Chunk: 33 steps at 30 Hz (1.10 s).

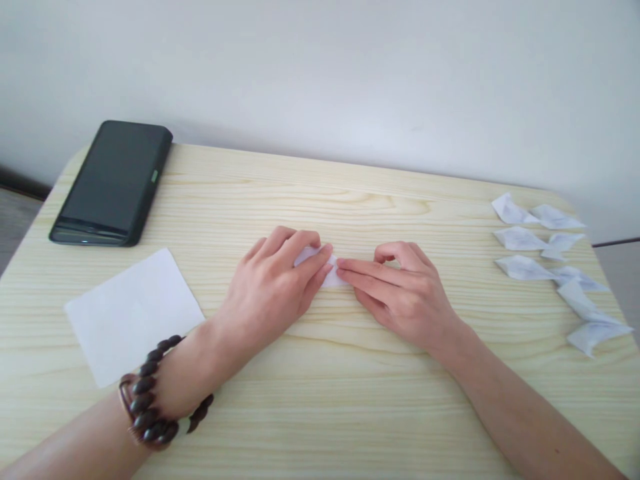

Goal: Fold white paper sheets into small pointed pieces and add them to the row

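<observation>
A small piece of folded white paper (334, 278) lies on the table between my hands, mostly covered by fingers. My left hand (274, 281), a dark beaded bracelet (145, 403) at its wrist, presses the paper's left part with the fingertips. From the other side, my right hand (407, 293) has its fingers held together, their tips on the paper close to the left fingertips. How the folds run under the fingers is hidden.
A flat sheet of white paper (133, 317) lies left of my left forearm. Behind it is a black tablet-like device (107, 183) with a dark screen. Several folded white paper pieces (525, 268) sit along the right side of the wooden table (320, 413). A white wall (350, 80) rises behind.
</observation>
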Tool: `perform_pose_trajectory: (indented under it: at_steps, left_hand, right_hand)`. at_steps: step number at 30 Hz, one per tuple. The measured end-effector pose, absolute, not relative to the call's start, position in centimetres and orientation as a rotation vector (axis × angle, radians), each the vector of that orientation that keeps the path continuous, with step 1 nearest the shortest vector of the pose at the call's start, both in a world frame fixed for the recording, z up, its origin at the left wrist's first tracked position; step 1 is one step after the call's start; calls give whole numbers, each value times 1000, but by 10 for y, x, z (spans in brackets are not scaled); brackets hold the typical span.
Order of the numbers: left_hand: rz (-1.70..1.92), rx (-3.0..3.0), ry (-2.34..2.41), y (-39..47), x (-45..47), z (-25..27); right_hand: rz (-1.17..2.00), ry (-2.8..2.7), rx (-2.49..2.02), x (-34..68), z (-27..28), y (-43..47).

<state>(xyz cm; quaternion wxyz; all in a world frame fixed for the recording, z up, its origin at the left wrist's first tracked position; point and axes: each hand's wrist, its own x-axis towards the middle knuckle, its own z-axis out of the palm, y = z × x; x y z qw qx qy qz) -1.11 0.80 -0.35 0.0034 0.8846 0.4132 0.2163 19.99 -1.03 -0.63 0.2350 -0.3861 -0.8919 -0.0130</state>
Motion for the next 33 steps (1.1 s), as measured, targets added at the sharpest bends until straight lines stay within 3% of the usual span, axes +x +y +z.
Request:
perform_pose_trajectory:
  at_steps: [16,33]
  left_hand:
    - [678,2775,1359,8,-11,-4]
    - [613,2824,1419,6,-10,-3]
  right_hand:
    - [70,-2403,-1172,199,-8,-7]
    - [-31,-2380,-1100,200,-6,-11]
